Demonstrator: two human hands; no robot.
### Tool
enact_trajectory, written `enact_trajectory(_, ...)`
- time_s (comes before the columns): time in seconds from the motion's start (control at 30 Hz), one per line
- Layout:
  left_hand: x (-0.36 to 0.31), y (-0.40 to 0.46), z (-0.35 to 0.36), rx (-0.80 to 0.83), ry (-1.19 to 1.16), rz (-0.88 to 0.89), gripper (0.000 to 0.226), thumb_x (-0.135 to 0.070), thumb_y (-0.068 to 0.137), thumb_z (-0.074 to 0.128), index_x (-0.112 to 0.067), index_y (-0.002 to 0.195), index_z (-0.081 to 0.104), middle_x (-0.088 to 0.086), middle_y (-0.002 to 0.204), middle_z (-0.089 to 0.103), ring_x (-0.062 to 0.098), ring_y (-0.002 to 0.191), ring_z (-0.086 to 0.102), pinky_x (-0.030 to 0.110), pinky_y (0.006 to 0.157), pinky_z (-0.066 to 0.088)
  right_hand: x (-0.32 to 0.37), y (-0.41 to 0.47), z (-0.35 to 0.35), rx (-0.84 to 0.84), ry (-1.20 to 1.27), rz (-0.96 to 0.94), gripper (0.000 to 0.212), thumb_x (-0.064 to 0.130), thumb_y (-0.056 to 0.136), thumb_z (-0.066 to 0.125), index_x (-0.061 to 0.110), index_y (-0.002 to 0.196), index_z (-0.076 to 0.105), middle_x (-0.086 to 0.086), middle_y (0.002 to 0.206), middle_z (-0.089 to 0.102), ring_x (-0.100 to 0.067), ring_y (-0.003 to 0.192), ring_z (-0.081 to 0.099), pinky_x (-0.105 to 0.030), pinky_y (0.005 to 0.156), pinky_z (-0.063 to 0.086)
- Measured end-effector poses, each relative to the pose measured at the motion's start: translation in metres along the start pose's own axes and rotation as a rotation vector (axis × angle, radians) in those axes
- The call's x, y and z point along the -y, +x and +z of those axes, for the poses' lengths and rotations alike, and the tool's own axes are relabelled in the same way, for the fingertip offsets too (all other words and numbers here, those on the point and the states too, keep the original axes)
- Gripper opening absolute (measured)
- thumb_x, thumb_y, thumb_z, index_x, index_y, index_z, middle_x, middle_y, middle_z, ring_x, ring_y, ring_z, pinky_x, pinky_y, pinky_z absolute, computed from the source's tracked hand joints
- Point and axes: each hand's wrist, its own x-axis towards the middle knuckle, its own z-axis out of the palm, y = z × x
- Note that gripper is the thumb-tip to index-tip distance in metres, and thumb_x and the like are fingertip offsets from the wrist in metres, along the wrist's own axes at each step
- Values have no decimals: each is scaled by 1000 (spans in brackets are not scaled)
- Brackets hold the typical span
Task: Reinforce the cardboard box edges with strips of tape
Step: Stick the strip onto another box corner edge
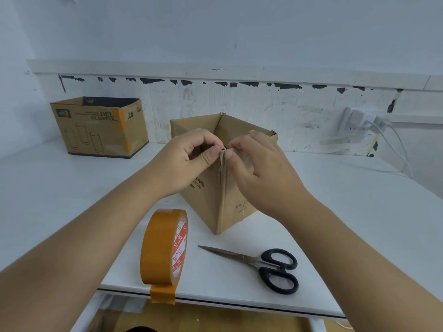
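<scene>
Cardboard box [215, 188] corner between fingers [217, 153]

Makeshift packing or workshop corner, plain white bench [335, 212] against a scuffed white wall [239, 104] with peeling paint, wall socket [354, 121] with plugged charger, tape roll [163, 248], scissors [263, 264], spare printed glassware carton [98, 128]

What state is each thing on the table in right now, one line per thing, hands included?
Box: upright, top open, near corner toward the camera.
Left hand: pinches the top of that corner.
Right hand: pinches the same corner top.
Tape roll: on edge, loose end stuck over the table edge.
Scissors: closed, lying flat.
Far box: open, orange tape down one corner.
Charger: plugged into the wall socket.
</scene>
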Motion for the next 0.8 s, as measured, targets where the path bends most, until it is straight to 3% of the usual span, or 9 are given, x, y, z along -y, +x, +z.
enact_trajectory(0.17,0,1,1,-21,-34,3,19,-32,93,50,-23,101,64,3,103,66,12,97,60,29,86,49,-2,4,-1,39,29,22,21,35,95,50,21,103,63,8,105,57,-14,122,43,-26,102,32)
enact_trajectory(0.27,3,6,1,1,-36,-35,18,-25,96,52,-19,106,66,1,105,67,12,101,60,34,90,49,-8,8,-7,121,115,56,23,37,96,48,22,105,63,6,112,58,-15,131,39,-27,109,28)
enact_trajectory(0.33,3,10,4,-10,-30,-43,16,-22,96,53,-18,104,66,-1,102,67,11,99,60,33,87,49,-12,11,-7,123,80,33,24,35,96,49,18,106,63,4,110,58,-15,129,41,-26,112,25)
enact_trajectory(0.47,3,12,8,-30,3,-28,12,-21,97,53,-19,101,64,-7,94,64,1,85,56,19,76,43,-14,13,-1,71,31,11,23,33,96,51,15,103,62,6,101,54,-14,119,47,-22,113,22)
enact_trajectory(0.67,1,8,5,11,0,-14,14,-20,97,53,-20,106,63,-2,103,65,11,99,58,28,87,48,-18,13,-4,140,57,16,23,36,96,50,18,104,60,5,111,56,-16,130,39,-23,112,22)
enact_trajectory(0.8,0,9,8,-13,12,-20,11,-18,96,55,-19,104,63,2,101,65,13,94,58,27,82,48,-18,15,-3,120,23,-5,24,34,96,50,14,105,60,1,109,56,-19,124,43,-31,111,28)
